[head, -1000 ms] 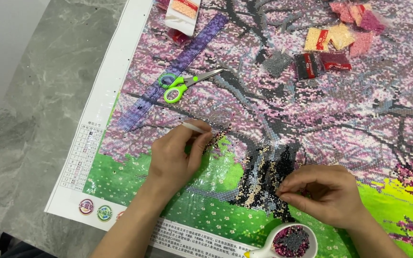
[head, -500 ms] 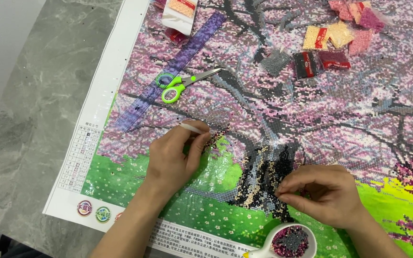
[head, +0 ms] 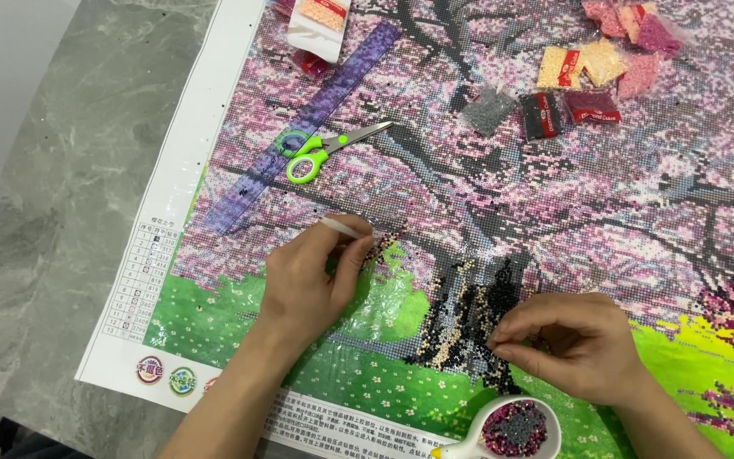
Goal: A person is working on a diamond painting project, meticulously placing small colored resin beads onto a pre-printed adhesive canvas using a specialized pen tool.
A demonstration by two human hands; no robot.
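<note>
Grey marbled desk, pale wall at far left. A large bead-mosaic canvas of pink blossom trees over green grass covered most of it, its white margin with a colour chart at the left edge. Left hand rested on the canvas, fingers closed around a white pen tool beside a patch of dark beads. Right hand rested near the beaded trunk, fingers pinched narrow; what they held could not be made out. White bead tray sat just below it. Green-handled scissors, purple ruler and bead packets lay farther up.
</note>
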